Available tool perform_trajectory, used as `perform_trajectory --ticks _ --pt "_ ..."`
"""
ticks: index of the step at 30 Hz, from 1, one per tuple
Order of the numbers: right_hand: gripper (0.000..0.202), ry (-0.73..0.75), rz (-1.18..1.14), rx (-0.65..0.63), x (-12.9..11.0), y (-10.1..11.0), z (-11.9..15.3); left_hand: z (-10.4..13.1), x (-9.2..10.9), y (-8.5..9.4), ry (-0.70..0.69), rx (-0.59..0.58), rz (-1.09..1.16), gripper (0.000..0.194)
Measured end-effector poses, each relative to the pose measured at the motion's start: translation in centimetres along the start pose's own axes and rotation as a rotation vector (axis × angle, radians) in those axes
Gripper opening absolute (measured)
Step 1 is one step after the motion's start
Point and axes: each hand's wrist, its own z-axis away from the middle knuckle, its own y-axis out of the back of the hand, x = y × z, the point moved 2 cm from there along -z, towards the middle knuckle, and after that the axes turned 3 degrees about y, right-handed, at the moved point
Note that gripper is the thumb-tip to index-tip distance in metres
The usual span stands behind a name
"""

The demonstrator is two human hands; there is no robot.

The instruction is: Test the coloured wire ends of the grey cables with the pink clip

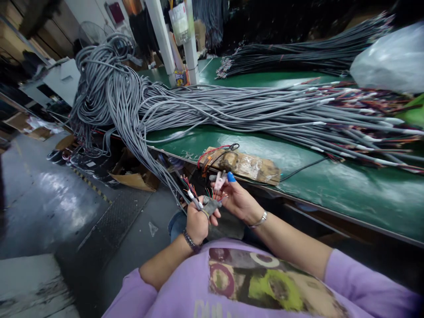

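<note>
My left hand [198, 221] is closed around the ends of grey cables [194, 198], below the edge of the green table. Thin coloured wires [188, 185] stick up from white-banded ends above its fist. Grey covers sit on some fingers of that hand, and more bare coloured wires [212, 193] fan out beyond them. Close by on the right, my right hand [241, 202] has its fingers bent together at these wires. A blue cover [231, 177] caps its thumb, and a pale pinkish piece [219, 181] shows by its fingertips. What lies between those fingers is too small to make out.
A long bundle of grey cables [232, 106] runs across the green table [318, 181] and hangs over its left side. At the front edge lies a worn wooden block [255, 168] with wires. Black cables [291, 59] and a plastic bag [391, 59] are farther back.
</note>
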Motion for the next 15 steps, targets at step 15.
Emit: perform_trajectory --ticks 15 --pt "0.031 0.028 0.155 0.009 -0.97 -0.12 0.30 -0.36 0.43 -0.43 -0.017 0.011 0.024 0.030"
